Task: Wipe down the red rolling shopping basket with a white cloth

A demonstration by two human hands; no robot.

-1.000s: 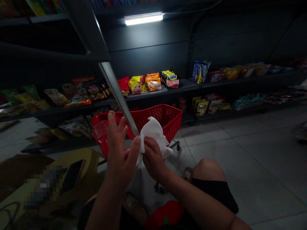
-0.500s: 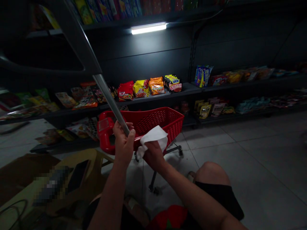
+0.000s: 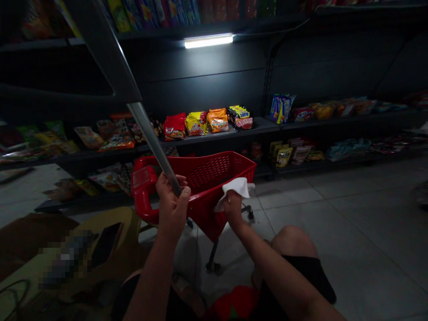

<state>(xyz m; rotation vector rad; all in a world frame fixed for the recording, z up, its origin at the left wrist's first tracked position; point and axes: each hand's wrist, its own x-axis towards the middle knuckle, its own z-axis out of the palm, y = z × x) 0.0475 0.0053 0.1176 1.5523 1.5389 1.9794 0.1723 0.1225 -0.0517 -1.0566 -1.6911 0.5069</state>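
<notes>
Reference item: red rolling shopping basket (image 3: pixel 203 209), standing on the tiled floor (image 3: pixel 301 196) on caster wheels (image 3: pixel 250 213).

Left hand (image 3: pixel 172 200): positioned in front of the basket, toward its handle end. The grip is curled around the metal pole (image 3: pixel 152 140), with the thumb on the near side and the fingers wrapping beyond. The pole slants up and left, across the basket, to a dark frame (image 3: pixel 117 71) above it. The pole's lower end is hidden by the hand.

Right hand (image 3: pixel 234 211): positioned at the basket's near side wall, right of the left hand. The grip is narrow and holds a bunched white cloth (image 3: pixel 239 186). The cloth lies at the upper part of that wall, with one corner spread over the hand. Exact fingertip contact cannot be told.

Surroundings: behind the basket, a dark shelf (image 3: pixel 264 127) carries red packets (image 3: pixel 174 127), yellow packets (image 3: pixel 196 125) and orange packets (image 3: pixel 218 120), in that order from left to right. A lit tube lamp (image 3: pixel 209 41) is mounted above them. Left of the basket, nearer the person, a yellow stool (image 3: pixel 129 216) supports a dark phone (image 3: pixel 106 245).
</notes>
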